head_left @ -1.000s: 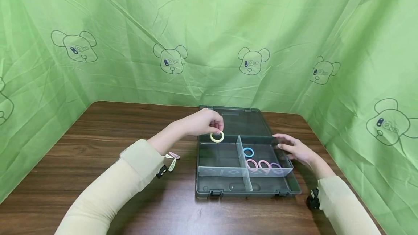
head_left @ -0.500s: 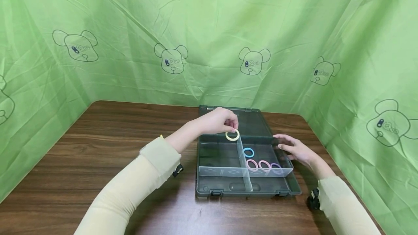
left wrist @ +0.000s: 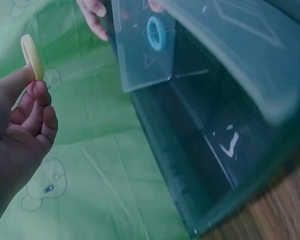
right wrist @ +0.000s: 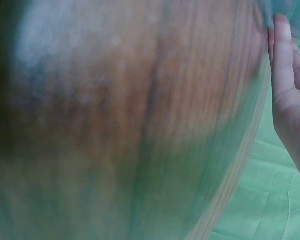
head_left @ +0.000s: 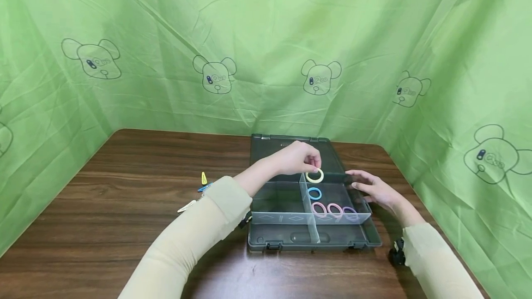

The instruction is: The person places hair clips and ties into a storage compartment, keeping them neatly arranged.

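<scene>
My left hand (head_left: 297,158) pinches a yellow hair tie (left wrist: 36,62) between thumb and fingertips. In the head view it hangs over the back of the box's right large compartment. That compartment of the dark translucent divider box (head_left: 287,246) holds a blue hair tie (head_left: 314,199), two pink hair ties (head_left: 319,203) and a purple hair tie (head_left: 350,208), the last partly behind the clear divider (head_left: 282,218). My right hand (head_left: 380,192) rests at the box's right side, fingers fairly straight; the right wrist view shows its thumb (right wrist: 284,60) extended along the edge.
The box's lid (head_left: 266,149) lies folded back behind it. Left of the box, partly hidden by my left sleeve (head_left: 199,239), lie a yellow hair clip (head_left: 203,178), a blue hair clip (head_left: 204,187) and a whitish hair clip (head_left: 186,206). Green cloth (head_left: 266,26) encloses the wooden table (head_left: 137,188).
My left hand has carried the yellow hair tie rightward, from over the left compartment, past the middle divider, to over the right one. My right hand has stayed at the box's side.
</scene>
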A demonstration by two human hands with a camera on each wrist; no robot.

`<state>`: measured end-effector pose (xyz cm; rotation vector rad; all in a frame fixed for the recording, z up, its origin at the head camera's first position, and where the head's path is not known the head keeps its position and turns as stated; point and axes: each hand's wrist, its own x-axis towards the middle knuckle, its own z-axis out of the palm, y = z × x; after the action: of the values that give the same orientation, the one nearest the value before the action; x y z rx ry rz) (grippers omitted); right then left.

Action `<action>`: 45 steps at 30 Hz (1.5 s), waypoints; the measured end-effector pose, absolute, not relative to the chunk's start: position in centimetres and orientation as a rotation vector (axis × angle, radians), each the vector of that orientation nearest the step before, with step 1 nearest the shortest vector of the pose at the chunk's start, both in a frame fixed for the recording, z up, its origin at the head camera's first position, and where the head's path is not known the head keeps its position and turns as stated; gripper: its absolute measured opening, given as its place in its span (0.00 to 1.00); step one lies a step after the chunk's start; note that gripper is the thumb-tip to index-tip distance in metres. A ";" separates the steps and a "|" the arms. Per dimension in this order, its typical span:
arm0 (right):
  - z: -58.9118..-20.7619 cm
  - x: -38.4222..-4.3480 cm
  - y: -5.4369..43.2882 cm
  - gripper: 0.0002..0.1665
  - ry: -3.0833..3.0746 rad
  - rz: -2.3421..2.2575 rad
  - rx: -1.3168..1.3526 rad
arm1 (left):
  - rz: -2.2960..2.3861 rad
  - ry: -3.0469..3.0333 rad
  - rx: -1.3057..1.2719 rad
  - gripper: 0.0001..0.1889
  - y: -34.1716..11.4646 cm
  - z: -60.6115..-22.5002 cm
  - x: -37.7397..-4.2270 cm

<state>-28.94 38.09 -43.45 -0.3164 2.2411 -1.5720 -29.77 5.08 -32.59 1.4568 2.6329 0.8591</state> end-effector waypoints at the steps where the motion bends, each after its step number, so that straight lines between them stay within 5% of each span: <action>1: -43.5 -29.0 38.1 0.30 2.237 -1.572 -0.323 | 0.851 2.632 1.461 0.02 5.5 -32.8 -29.8; 45: -43.5 -29.4 38.2 0.32 2.227 -1.570 -0.297 | 0.495 2.574 1.453 0.04 12.5 -39.4 -31.7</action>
<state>-29.42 38.22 -43.49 -0.2971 2.2265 -1.5699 -31.68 12.50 -39.41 1.4528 2.5738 0.4954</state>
